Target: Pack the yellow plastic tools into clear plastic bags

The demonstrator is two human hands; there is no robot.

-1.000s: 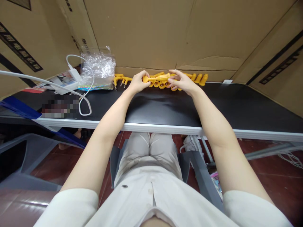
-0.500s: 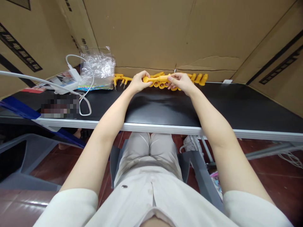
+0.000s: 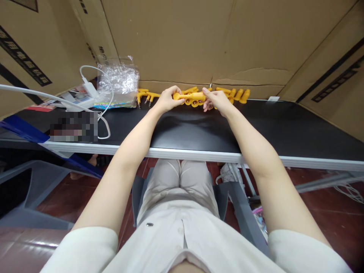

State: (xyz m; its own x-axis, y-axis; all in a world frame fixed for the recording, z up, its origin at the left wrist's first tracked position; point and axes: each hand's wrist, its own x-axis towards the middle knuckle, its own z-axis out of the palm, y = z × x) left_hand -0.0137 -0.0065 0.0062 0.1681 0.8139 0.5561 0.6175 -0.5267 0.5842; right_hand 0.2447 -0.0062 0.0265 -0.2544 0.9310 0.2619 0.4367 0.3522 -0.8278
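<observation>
A yellow plastic corkscrew part (image 3: 195,97), with a round flared end and a ribbed body, lies sideways between my hands above the table. My left hand (image 3: 167,99) pinches its round end. At the ribbed end, my right hand (image 3: 216,101) has its fingertips against the part, lower fingers curled beneath. Behind and under it are several yellow sleeves (image 3: 195,103) with round openings, partly covered by the hands. Yellow T-shaped handles with metal spirals (image 3: 150,98) lie left of my left hand. More yellow sleeves (image 3: 243,96) lie right of my right hand.
The black table (image 3: 196,132) has a silver front edge, with cardboard walls (image 3: 182,41) behind. At left are a clear plastic bag (image 3: 118,81), a white cable (image 3: 106,129) with a charger, papers and a blurred item.
My right fingers have shifted along the ribbed end and loosened a little, showing more of it. My left hand keeps its pinch; the part has barely moved.
</observation>
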